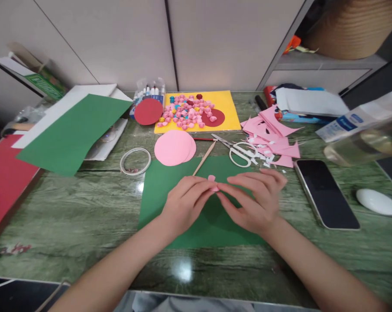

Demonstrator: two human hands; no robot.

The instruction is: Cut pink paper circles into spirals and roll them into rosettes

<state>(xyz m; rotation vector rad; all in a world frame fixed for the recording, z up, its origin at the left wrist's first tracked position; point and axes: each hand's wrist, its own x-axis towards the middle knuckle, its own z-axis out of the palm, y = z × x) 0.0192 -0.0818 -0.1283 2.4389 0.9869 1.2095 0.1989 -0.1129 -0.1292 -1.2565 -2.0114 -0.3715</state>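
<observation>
A small piece of pink paper [212,178] is pinched between my two hands, its top edge showing above the fingertips. My left hand [186,201] grips it from the left with closed fingers. From the right, the thumb and index finger of my right hand [254,199] press at the same piece, while its other fingers are raised and spread. Both hands are above a green paper sheet [163,229] on the table. Just beyond the left hand lies a pointed wooden stick [205,158]. Two overlapping pink paper circles [173,147] are further back.
White-handled scissors [239,154] lie beside pink paper scraps [276,138]. A yellow sheet [230,104] carries many small curled paper pieces. A tape roll [135,161] is left; a phone [325,193], white mouse [377,202] and bottle [364,138] are right. Green paper [75,130] overhangs white sheets.
</observation>
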